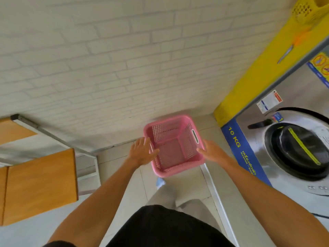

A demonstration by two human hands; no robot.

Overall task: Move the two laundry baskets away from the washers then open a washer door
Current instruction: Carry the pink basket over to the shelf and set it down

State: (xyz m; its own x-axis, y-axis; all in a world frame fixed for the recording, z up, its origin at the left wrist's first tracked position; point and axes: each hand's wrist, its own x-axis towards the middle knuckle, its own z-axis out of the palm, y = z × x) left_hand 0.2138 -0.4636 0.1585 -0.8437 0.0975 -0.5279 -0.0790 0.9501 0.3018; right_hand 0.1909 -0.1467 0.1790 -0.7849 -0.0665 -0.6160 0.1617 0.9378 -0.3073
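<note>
Down on the tiled floor by the far brick wall, left of the washer (295,148), sits the pink basket (173,146): empty, mesh-walled rigid plastic, likely light and a bit flexy. Left hand (142,151) and right hand (211,150) flank it, fingers spread, gripping nothing. Best hold looks like the rim or the slot handle (195,136) on its right wall.

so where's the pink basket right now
In the head view, the pink basket sits centre frame between the left hand and right hand, left of the washer.
</note>
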